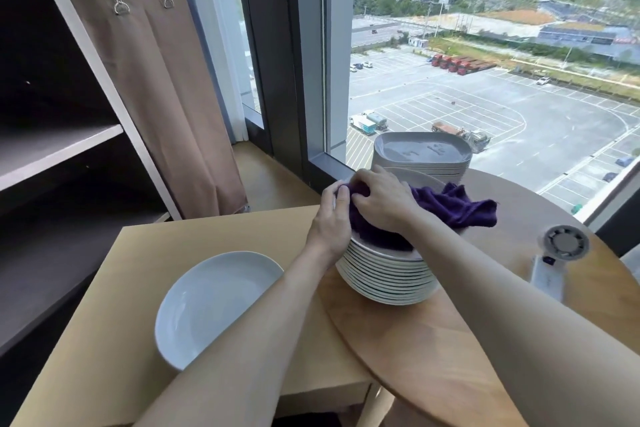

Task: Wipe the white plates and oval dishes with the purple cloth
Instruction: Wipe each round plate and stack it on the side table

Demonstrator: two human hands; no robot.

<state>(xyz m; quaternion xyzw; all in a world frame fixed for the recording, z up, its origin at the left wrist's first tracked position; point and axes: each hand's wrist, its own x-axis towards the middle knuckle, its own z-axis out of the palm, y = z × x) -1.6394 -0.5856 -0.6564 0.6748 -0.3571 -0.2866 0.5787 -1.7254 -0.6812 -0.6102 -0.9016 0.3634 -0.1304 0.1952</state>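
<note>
A tall stack of white round plates (388, 279) stands on the round wooden table (433, 340). The purple cloth (453, 206) lies bunched over the top plate. My right hand (382, 199) grips the cloth and presses it onto that plate. My left hand (330, 218) holds the top plate's left rim, thumb against the cloth. Behind it, by the window, stands a stack of oval dishes (422, 156). A single white plate (211, 305) lies alone on the light square table (138, 288), partly under my left forearm.
A small white hand-held fan (557, 255) lies on the round table to the right. A dark shelf unit (59, 135) with a brown curtain stands at the left. The window glass (485, 62) runs close behind the dish stacks.
</note>
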